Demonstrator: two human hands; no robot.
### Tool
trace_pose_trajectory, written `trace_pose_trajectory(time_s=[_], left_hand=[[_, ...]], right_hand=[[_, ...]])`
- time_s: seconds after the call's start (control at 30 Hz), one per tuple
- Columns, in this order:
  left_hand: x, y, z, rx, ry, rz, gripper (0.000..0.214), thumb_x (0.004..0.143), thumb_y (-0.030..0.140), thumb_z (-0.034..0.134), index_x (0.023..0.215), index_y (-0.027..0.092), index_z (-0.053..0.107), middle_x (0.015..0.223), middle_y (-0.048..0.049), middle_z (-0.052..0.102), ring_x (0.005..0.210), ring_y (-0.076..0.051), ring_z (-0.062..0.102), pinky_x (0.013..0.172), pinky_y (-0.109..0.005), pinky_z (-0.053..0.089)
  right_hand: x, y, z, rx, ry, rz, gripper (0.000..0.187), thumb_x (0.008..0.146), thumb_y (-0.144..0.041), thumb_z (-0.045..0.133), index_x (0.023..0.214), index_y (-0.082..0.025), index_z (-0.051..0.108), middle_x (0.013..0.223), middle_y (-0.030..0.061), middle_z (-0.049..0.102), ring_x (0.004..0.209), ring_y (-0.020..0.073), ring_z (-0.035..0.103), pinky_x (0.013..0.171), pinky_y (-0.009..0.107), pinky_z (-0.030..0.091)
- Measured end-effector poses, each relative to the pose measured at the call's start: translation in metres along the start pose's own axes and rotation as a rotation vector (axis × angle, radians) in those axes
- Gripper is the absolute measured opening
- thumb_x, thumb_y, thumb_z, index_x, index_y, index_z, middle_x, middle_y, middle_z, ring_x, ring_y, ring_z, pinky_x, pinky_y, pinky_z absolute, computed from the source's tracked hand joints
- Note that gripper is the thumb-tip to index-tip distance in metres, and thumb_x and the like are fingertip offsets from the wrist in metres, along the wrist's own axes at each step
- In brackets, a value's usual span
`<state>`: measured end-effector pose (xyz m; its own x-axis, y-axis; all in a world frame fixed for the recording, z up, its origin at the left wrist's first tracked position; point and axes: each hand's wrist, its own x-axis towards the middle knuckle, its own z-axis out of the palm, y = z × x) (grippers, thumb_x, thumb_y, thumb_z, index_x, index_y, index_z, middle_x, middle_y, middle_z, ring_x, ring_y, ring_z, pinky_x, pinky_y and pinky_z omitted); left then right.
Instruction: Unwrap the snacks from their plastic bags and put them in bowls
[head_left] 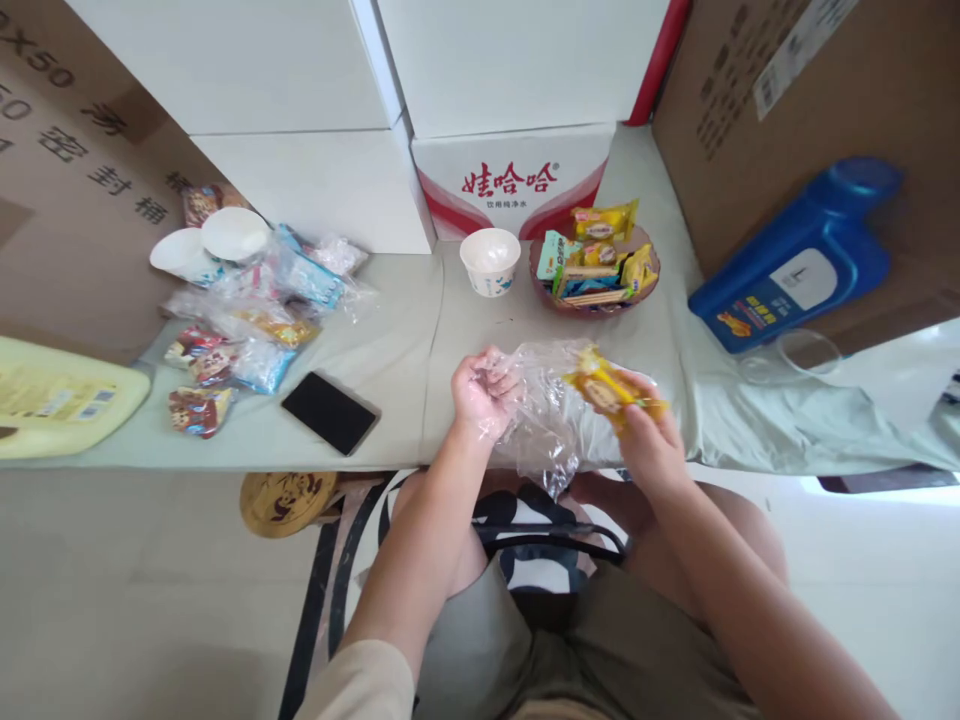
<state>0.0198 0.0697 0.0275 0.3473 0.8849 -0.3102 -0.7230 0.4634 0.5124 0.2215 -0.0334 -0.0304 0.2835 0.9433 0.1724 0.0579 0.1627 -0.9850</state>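
Observation:
My left hand (487, 392) is closed on the edge of a clear plastic bag (546, 425), which hangs down over the front edge of the ledge. Between the fingers of my right hand (651, 428) is a yellow wrapped snack (604, 388), at the bag's right side. Whether the snack's far end lies inside the bag or only against it, I cannot tell. Behind my hands stand a white paper bowl (491, 262) and a reddish basket (600, 312) filled with several snacks, some in yellow wrappers.
Left are a black phone (331, 412), wrapped snacks (201, 411), plastic packets (262, 365) and two paper bowls (236, 234). A yellow jug (67, 400) stands far left. Right are a blue bottle (799, 255) and a clear cup (810, 357). Cartons (517, 185) line the back.

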Motion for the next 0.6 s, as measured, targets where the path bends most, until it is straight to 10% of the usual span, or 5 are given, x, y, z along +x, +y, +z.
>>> trace_pose_trajectory(time_s=[0.13,0.3,0.5,0.6], left_hand=[[0.015,0.016,-0.003,0.018,0.089,0.1,0.034,0.074,0.027,0.058,0.062,0.021,0.027,0.054,0.0076,0.02,0.039,-0.005,0.02,0.037,-0.018,0.017],[0.015,0.018,0.002,0.018,0.001,0.009,0.04,0.077,0.032,0.062,0.061,0.021,0.027,0.054,0.0075,0.019,0.038,-0.005,0.02,0.038,-0.018,0.019],[0.003,0.011,0.002,-0.011,-0.216,-0.155,0.046,0.076,0.044,0.059,0.06,0.021,0.022,0.051,0.0072,0.011,0.038,-0.006,0.007,0.039,-0.022,0.016],[0.002,0.003,0.0,0.009,-0.132,-0.152,0.047,0.08,0.048,0.052,0.06,0.021,0.019,0.049,0.0062,0.008,0.043,-0.008,0.001,0.04,-0.027,0.015]], right_hand=[[0.073,-0.036,-0.015,-0.336,0.184,-0.251,0.039,0.096,-0.046,0.058,0.131,-0.03,0.059,0.126,0.0098,0.068,0.12,0.0304,0.068,0.106,0.059,0.053],[0.148,-0.074,-0.013,-0.645,0.013,-0.376,0.056,0.081,-0.044,0.077,0.133,-0.028,0.062,0.142,0.0126,0.059,0.136,0.0357,0.057,0.11,0.059,0.049],[0.075,-0.031,0.001,-0.284,-0.105,-0.035,0.055,0.087,-0.056,0.071,0.134,-0.031,0.058,0.136,0.011,0.067,0.125,0.0291,0.066,0.104,0.052,0.056],[0.039,0.003,0.011,0.045,-0.265,0.23,0.064,0.087,-0.069,0.062,0.141,-0.037,0.049,0.135,0.0105,0.068,0.118,0.0284,0.071,0.1,0.054,0.059]])
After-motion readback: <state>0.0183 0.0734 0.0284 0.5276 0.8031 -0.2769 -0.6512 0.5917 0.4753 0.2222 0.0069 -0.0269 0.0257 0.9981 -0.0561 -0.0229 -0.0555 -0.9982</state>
